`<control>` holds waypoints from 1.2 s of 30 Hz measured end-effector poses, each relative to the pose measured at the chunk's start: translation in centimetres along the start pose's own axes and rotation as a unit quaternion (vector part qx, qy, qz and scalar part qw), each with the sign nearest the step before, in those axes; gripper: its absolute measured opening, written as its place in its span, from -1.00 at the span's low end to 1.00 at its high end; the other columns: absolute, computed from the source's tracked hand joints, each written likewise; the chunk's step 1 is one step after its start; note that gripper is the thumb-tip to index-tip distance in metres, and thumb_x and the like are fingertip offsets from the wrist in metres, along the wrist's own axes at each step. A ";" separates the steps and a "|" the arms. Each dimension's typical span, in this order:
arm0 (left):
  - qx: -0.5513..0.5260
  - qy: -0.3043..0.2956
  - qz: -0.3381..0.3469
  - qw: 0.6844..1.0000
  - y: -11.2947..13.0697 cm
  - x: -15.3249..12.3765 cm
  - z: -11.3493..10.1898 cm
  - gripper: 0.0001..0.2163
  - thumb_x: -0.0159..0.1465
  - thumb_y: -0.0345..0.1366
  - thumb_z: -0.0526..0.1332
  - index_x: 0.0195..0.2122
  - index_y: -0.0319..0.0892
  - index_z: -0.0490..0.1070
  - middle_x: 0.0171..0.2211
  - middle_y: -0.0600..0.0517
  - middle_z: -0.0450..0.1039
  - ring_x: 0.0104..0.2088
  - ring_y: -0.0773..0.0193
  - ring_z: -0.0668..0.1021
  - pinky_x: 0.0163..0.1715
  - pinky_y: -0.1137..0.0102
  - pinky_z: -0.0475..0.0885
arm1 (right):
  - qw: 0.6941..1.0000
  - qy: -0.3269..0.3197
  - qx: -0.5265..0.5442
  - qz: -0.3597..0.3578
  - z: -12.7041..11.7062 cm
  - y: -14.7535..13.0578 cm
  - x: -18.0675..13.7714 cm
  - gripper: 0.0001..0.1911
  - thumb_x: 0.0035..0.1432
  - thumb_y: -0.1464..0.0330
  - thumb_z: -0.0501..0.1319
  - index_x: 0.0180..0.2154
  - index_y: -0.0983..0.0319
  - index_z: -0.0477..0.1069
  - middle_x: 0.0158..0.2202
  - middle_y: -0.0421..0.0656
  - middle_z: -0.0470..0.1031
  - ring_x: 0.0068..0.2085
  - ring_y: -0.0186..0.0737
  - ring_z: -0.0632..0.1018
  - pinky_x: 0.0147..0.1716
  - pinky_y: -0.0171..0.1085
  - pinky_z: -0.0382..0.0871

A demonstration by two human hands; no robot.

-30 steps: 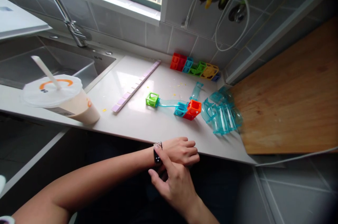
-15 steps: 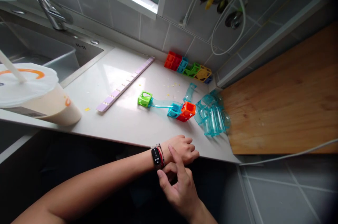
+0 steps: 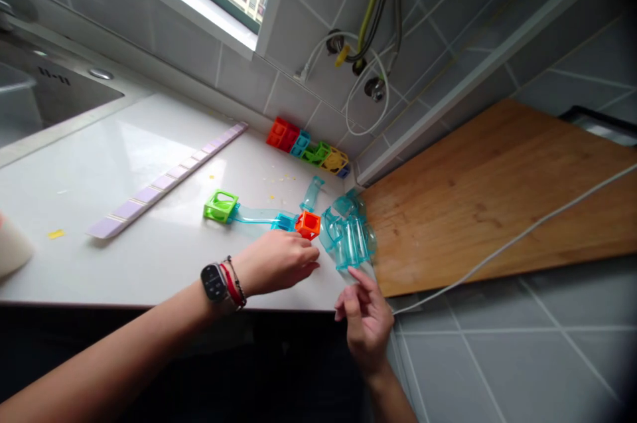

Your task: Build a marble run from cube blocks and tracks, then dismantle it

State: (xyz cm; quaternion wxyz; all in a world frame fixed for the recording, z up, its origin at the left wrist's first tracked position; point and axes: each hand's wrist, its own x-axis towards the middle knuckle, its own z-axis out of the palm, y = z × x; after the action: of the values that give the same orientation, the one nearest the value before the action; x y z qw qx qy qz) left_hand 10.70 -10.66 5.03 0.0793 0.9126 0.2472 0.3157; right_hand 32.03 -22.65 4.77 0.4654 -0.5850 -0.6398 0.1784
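Note:
My left hand (image 3: 281,260), with a watch (image 3: 213,282) and bracelets on its wrist, hovers just in front of an orange cube block (image 3: 308,225); its fingers are curled, and I see nothing in them. The orange block adjoins a blue block (image 3: 285,222), partly covered by my hand. A clear teal track piece (image 3: 256,214) links that blue block to a green cube block (image 3: 220,206). To the right, my right hand (image 3: 369,320) is open and holds nothing, its index finger stretched toward a pile of clear teal track pieces (image 3: 351,240).
Along the back wall stands a row of coloured cube blocks (image 3: 314,152), with a loose teal piece (image 3: 312,193) before it. A long lilac strip (image 3: 166,180) lies left. A wooden board (image 3: 472,210) adjoins the counter's right end, crossed by a white cable (image 3: 517,232). The sink (image 3: 64,81) is far left.
My hands have moved apart: the left went forward over the counter to the orange block, the right toward the teal pile. The view has swung right, leaving the cup mostly out of frame.

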 end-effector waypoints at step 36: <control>0.011 -0.065 -0.213 0.975 -10.0 -3.4 -6.2 -0.35 0.12 -0.20 0.46 0.25 -0.09 0.41 0.19 -0.13 0.50 0.19 -0.06 0.50 0.22 0.16 0.35 | 0.922 -0.223 -0.315 -0.004 3.8 3.7 24.2 -0.73 0.22 0.21 0.32 -0.10 0.20 0.63 -0.27 -0.10 0.68 -0.23 -0.12 0.62 -0.17 -0.22 0.42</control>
State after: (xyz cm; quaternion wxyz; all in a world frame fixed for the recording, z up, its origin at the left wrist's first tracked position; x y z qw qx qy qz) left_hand 0.60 -3.80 5.07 0.1504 0.8586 0.4335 0.2286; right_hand 34.04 1.67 9.36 0.1029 -0.6439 -0.7526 0.0915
